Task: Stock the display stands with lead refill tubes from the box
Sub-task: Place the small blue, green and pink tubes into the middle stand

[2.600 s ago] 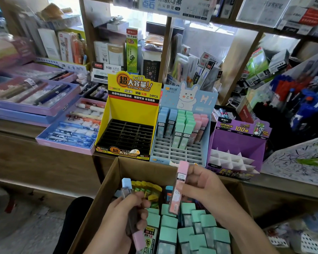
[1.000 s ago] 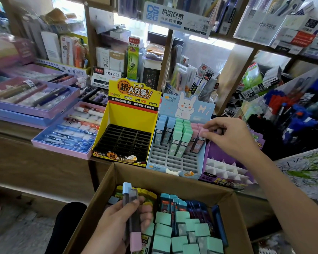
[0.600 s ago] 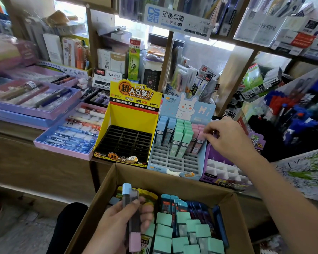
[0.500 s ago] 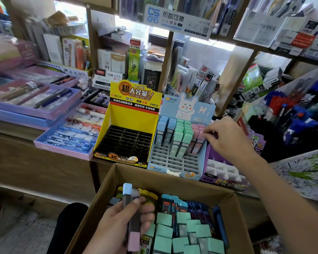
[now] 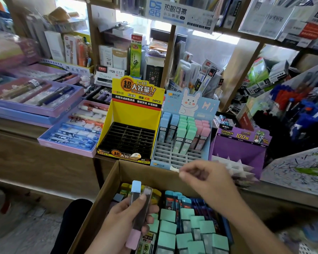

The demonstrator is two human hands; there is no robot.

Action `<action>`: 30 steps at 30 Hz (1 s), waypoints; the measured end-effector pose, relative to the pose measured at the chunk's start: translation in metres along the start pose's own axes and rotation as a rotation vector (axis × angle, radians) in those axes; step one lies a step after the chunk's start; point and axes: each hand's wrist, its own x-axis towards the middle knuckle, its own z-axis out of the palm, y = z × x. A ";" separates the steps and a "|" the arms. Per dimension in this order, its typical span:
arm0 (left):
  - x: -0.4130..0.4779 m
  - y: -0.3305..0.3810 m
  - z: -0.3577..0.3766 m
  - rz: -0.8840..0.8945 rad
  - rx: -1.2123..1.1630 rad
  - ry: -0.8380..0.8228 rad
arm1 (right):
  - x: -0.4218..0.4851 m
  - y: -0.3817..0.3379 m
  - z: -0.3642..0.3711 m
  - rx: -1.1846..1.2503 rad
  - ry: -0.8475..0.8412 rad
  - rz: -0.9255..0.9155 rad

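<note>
Mint-capped lead refill tubes (image 5: 185, 233) fill the near half of the cardboard box (image 5: 106, 195), with dark blue ones behind them and yellow ones at the back left. The left hand (image 5: 125, 219) has its grip clenched around two tubes held upright over the box: one with a blue cap (image 5: 135, 187) at the top, the other with a pink cap (image 5: 133, 238) at the bottom. The right hand (image 5: 207, 180) hovers above the box's far edge, thumb and forefinger pinched together; it is blurred, and I cannot tell whether anything is between them. Beyond the box, on the wooden bench (image 5: 35, 156), stands the pale blue rabbit stand (image 5: 184, 129), its back rows holding blue, mint and pink tubes and its front slots bare. Just left of it is the yellow stand (image 5: 132, 123) with a black grid, and to the right the purple stand (image 5: 240, 145) with white dividers.
</note>
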 end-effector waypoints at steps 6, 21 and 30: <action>0.012 -0.007 0.000 -0.166 -0.034 -0.041 | -0.028 0.017 0.045 0.349 -0.252 0.302; 0.002 -0.005 0.002 -0.126 0.031 -0.071 | -0.023 0.038 0.027 0.846 -0.188 0.365; -0.002 -0.002 0.006 0.064 -0.099 0.055 | -0.022 0.042 0.018 0.815 -0.155 0.363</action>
